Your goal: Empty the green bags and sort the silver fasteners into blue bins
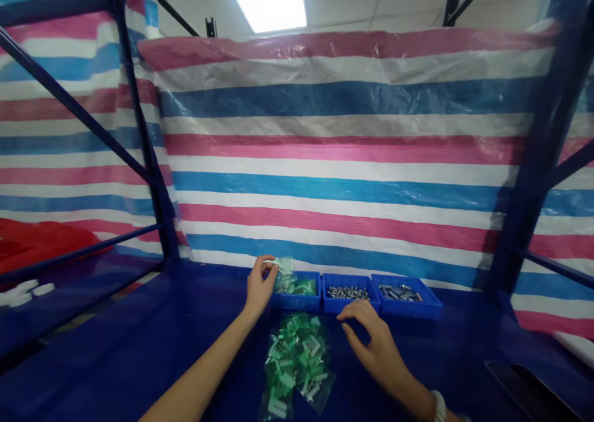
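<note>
My left hand (260,281) pinches a small clear plastic bag (285,266) by its edge, above the left blue bin (319,298). That bin holds more bags with green print or contents (305,286). My right hand (369,332) hovers in front of the middle bin, fingers curved and apart, with nothing visible in them. In the middle bin (331,306) lie many short metal pins (348,292). The right bin (431,309) contains larger metal cylinders (400,292). Between my forearms a pile of filled clear-and-green bags (299,360) rests on the blue table.
The blue table (208,341) is framed by dark blue posts (533,162). Striped plastic sheeting (343,187) hangs behind it. A dark phone-like slab (533,391) lies at the right front. White round pieces (28,292) and red material (41,242) sit at far left.
</note>
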Action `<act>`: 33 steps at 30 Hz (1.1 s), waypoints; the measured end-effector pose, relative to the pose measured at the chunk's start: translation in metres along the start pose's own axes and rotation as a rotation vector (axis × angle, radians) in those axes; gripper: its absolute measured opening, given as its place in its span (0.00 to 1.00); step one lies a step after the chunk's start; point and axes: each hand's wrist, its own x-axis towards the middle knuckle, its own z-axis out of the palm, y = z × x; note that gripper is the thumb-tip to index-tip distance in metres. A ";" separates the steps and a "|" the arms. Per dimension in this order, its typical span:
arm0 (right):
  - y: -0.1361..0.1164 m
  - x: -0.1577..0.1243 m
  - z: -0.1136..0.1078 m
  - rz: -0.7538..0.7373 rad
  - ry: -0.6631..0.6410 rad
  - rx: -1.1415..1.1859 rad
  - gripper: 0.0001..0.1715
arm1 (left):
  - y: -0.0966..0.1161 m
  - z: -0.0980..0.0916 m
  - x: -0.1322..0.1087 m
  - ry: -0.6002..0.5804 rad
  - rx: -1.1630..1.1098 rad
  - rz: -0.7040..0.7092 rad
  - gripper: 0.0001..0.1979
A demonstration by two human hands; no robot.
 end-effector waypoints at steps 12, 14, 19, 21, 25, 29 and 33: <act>-0.003 -0.005 0.004 0.101 -0.249 -0.003 0.13 | -0.042 0.002 0.001 -0.076 0.208 -0.059 0.07; -0.005 -0.006 0.004 0.064 -0.336 -0.019 0.19 | -0.041 0.002 0.001 -0.057 0.215 -0.054 0.06; -0.005 -0.008 0.010 -0.033 -0.508 -0.106 0.30 | -0.018 0.004 -0.005 0.072 0.165 0.000 0.11; -0.003 -0.008 0.014 -0.030 -0.466 -0.079 0.24 | 0.001 0.006 -0.013 0.084 0.112 0.038 0.12; 0.002 -0.005 0.014 0.048 -0.247 0.081 0.09 | 0.043 0.016 -0.037 -0.041 -0.033 0.069 0.09; 0.002 0.002 0.005 0.335 -0.065 0.294 0.08 | 0.069 0.029 -0.063 -0.300 -0.187 0.008 0.11; 0.002 0.007 0.001 0.555 -0.011 0.473 0.13 | 0.077 0.037 -0.078 -0.607 -0.405 -0.278 0.15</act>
